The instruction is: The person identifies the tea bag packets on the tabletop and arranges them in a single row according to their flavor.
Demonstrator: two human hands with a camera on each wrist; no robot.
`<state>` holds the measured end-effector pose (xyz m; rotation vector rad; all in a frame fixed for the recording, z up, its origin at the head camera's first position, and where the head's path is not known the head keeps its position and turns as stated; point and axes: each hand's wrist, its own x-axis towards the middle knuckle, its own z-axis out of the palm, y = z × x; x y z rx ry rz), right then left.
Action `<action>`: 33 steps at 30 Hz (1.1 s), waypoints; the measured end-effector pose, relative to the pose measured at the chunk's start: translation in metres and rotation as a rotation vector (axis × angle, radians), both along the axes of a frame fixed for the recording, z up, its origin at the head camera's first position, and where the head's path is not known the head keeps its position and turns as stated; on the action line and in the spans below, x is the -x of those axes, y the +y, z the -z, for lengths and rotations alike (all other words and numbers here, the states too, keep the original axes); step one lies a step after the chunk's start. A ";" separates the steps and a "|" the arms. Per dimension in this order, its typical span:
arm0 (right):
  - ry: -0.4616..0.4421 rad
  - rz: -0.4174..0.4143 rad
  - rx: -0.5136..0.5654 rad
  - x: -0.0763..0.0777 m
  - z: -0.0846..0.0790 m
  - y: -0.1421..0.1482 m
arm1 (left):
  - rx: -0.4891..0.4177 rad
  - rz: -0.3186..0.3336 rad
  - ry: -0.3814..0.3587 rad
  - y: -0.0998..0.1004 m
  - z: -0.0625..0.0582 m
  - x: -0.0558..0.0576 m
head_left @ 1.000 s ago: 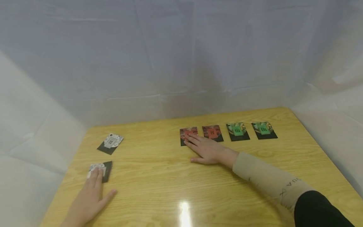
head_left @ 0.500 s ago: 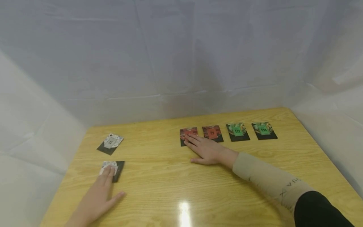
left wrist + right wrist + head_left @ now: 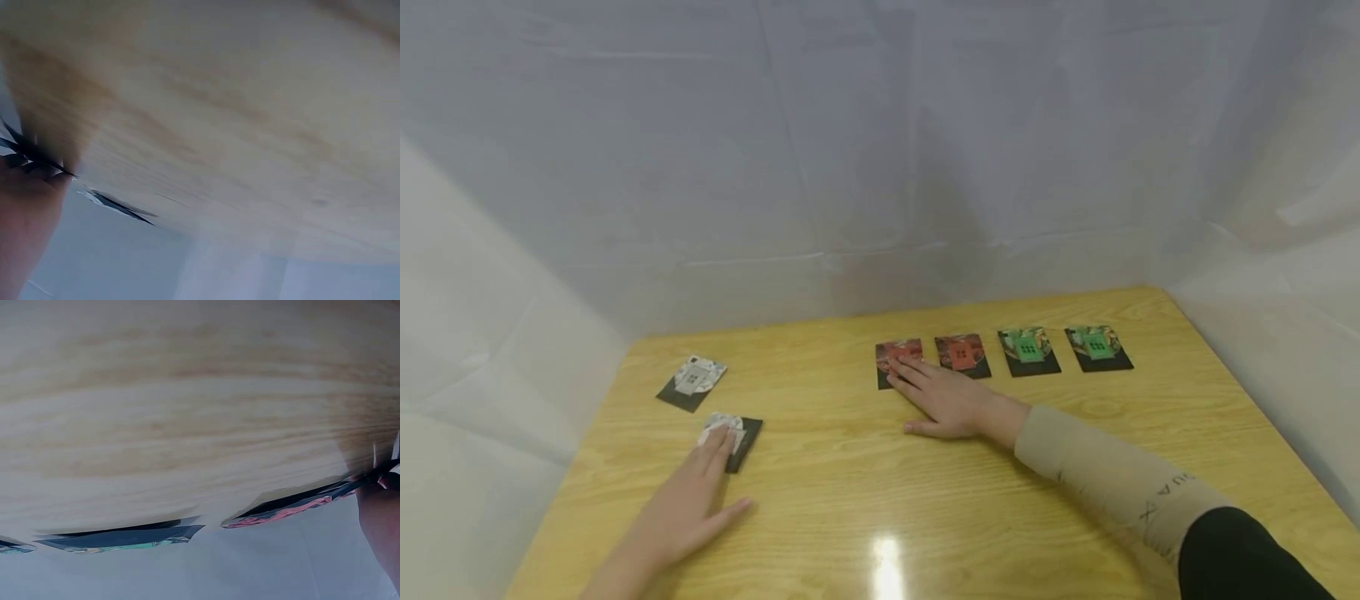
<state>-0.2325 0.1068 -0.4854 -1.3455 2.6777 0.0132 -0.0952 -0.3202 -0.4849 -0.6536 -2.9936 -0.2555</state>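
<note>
Straight fingers of my left hand [image 3: 681, 508] press on a flat black-and-white packet [image 3: 747, 442] at the table's left, covering part of its print. Beyond it lies another black-and-white packet [image 3: 692, 382], turned at an angle and untouched. My right hand [image 3: 943, 400] rests palm down, fingers extended onto the leftmost of two black-and-red packets [image 3: 910, 347]. The second red packet [image 3: 961, 352] lies just right of it, its lower corner partly behind the hand. In the left wrist view, the left hand [image 3: 28, 219] shows only at the edge.
Two black-and-green packets [image 3: 1028, 350] continue the row of red ones to the right along the back of the wooden table [image 3: 820, 517]. White sheeting [image 3: 760, 167] hangs behind and at both sides. A bright reflection shows near the front.
My left hand has slid the white packet rightward and slightly away across the table, and the packet has turned a little. My right hand and the other packets have stayed in place.
</note>
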 end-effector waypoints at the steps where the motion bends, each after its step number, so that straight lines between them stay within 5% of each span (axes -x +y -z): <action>1: 0.000 0.000 0.002 0.000 0.000 0.000 | 0.001 0.007 0.000 0.002 0.000 0.002; 33: 0.018 0.001 0.004 0.000 0.003 0.001 | -0.008 0.281 -0.112 0.073 -0.007 0.100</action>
